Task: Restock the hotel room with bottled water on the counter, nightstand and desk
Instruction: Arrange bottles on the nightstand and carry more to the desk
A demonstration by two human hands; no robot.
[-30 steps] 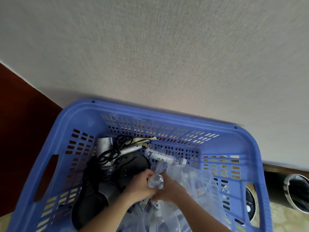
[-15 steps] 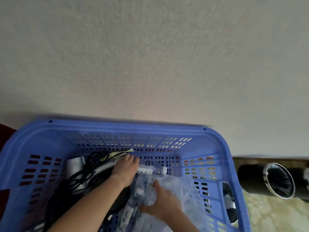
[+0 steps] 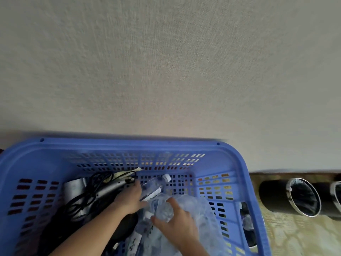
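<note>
A blue plastic basket fills the lower left of the head view. Both my hands are inside it. My left hand is closed around a clear water bottle with a white cap, lying tilted with the cap toward the far wall of the basket. My right hand grips a second clear bottle seen end-on, among crinkled clear plastic wrap with more bottles underneath.
The basket's left half holds a silver hair dryer with a tangled black cord and dark round items. A beige textured wall rises behind. Black cylindrical bins with chrome rims lie on patterned floor at right.
The view has swung to the left and down along the basket. My left hand moved off the second bottle to the far bottle and closed on it; my right hand kept its bottle.
</note>
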